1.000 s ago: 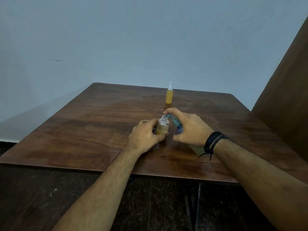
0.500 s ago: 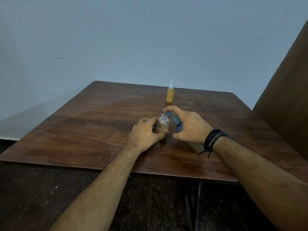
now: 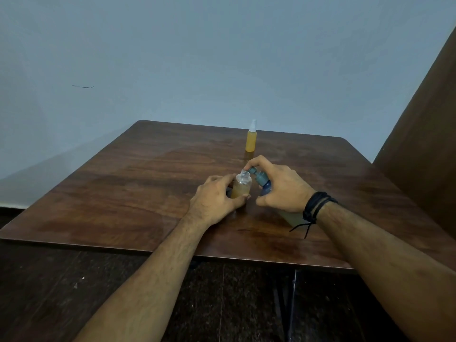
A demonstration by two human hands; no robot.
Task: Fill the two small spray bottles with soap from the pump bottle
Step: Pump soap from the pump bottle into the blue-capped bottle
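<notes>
From the head camera, the left hand (image 3: 217, 202) has its fingers wrapped round an uncapped spray bottle (image 3: 241, 185), part-filled, standing on the counter (image 3: 123, 193). The right hand (image 3: 281, 188) grips the pump bottle (image 3: 262, 180), fingers curled over its nozzle at the open neck; its body is mostly hidden. A capped spray bottle (image 3: 251, 140) stands farther back.

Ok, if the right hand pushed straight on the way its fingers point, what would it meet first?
Most likely the open small bottle gripped by the left hand. The right hand holds the pump bottle, spout at that bottle's mouth; depth is hard to judge.
</notes>
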